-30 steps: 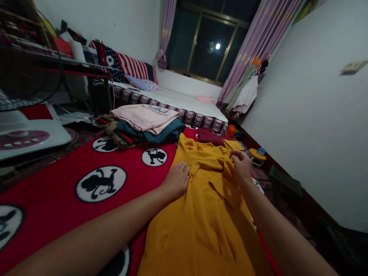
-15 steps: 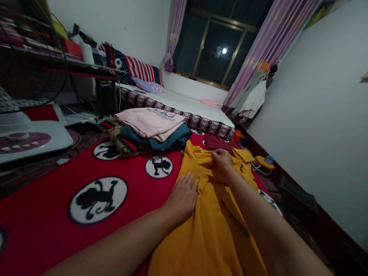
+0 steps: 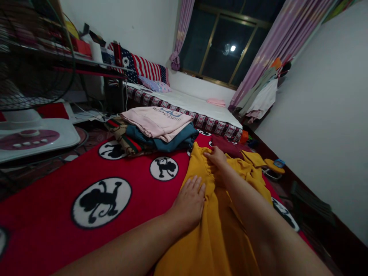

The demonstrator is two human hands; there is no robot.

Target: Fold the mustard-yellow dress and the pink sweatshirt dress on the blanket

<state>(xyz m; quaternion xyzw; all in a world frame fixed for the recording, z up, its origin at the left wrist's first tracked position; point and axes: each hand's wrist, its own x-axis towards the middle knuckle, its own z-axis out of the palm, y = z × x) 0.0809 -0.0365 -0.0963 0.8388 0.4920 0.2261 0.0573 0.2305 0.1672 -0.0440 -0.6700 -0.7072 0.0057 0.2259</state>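
Note:
A long mustard-yellow garment (image 3: 202, 237) lies over a red blanket (image 3: 138, 191) with black-and-white monkey circles. My left hand (image 3: 191, 199) rests flat on the garment's left side, its fingers stretched out. Farther up, my right hand (image 3: 217, 156) has its fingers closed on the yellow cloth, which bunches into gathers beside it. Part of the garment is hidden under my right forearm. Just beyond my right hand lies a folded maroon garment (image 3: 225, 145).
Left of the yellow garment is a stack of folded clothes, with a pink sweatshirt (image 3: 158, 120) on top of teal clothing (image 3: 175, 142). A fan base (image 3: 37, 138) stands at the left. A bed (image 3: 184, 97) is behind; a yellow-seated stool (image 3: 274, 166) is at right.
My right hand has moved left across the garment, drawing its cloth into tighter folds. My left hand stays flat in place. The whole view has shifted slightly.

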